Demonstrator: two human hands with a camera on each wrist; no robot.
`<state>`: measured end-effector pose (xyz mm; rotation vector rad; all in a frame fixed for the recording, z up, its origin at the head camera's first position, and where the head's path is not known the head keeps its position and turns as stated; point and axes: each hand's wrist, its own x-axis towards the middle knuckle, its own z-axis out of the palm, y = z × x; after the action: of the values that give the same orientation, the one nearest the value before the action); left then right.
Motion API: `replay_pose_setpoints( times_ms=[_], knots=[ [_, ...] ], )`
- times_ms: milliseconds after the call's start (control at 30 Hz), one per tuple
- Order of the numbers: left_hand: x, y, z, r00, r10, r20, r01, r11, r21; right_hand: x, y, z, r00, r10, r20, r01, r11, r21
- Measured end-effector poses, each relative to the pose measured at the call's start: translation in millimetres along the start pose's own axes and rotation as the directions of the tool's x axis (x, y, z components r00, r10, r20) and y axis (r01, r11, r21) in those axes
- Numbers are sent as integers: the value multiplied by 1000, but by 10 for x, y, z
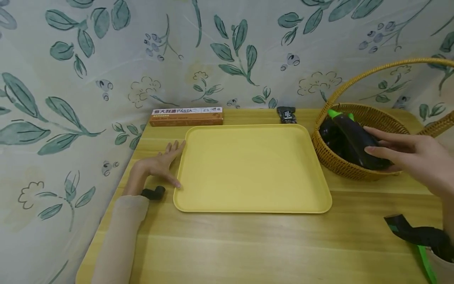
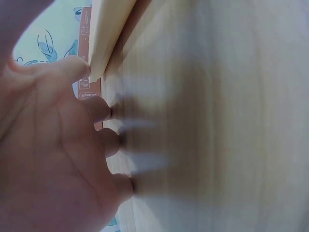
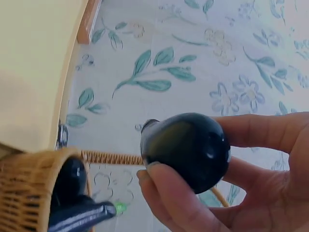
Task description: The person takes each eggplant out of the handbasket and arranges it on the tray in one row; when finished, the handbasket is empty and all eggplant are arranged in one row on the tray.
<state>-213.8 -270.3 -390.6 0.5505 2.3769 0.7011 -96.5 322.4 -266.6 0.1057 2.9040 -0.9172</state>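
Now I watch the right hand grip an eggplant over the basket, right of the tray. The left hand, fingers spread, touches the tray's left edge.

The head camera is looking forward and down, taking in the tray mid-frame and the basket at right. The left wrist camera is peering closely past the left fingers, the worktop filling its right side. The right wrist camera is facing the patterned cloth, catching the head view's basket at lower left and tray at upper left.
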Motion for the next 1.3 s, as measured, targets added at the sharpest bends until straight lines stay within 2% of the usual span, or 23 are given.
replay_pose_setpoints(
  times_ms=[167, 300, 400, 600, 900, 1033, 1167, 1300],
  knots=[
    [10, 7, 4, 1000, 4, 1, -4, 1000, -3, -26, -280, 115, 988, -8, 153, 16, 998, -53],
    [17, 19, 7, 1000, 3, -1, -3, 1000, 0, 14, -577, 357, 976, -63, 206, 79, 994, -72],
    [23, 32, 9, 1000, 3, -2, -3, 1000, 2, 67, -823, 618, 969, -142, 204, 150, 988, -22],
    [23, 32, 8, 1000, 8, -3, -8, 1000, -3, 223, -1287, 1126, 946, -229, 232, 202, 970, 134],
    [12, 26, -2, 1000, 2, -12, -2, 1000, 11, 638, -1778, 1837, 923, -242, 300, 126, 925, 359],
    [-5, 22, 7, 1000, -13, -20, 14, 999, 34, 838, -1994, 2176, 921, -240, 306, 111, 916, 385],
    [-5, 14, 18, 999, -26, -21, 27, 999, 41, 992, -2151, 2470, 931, -211, 297, 83, 916, 393],
    [-11, 7, 22, 999, -29, -19, 29, 999, 37, 1071, -2270, 2690, 938, -224, 264, 109, 914, 390]
  ],
)
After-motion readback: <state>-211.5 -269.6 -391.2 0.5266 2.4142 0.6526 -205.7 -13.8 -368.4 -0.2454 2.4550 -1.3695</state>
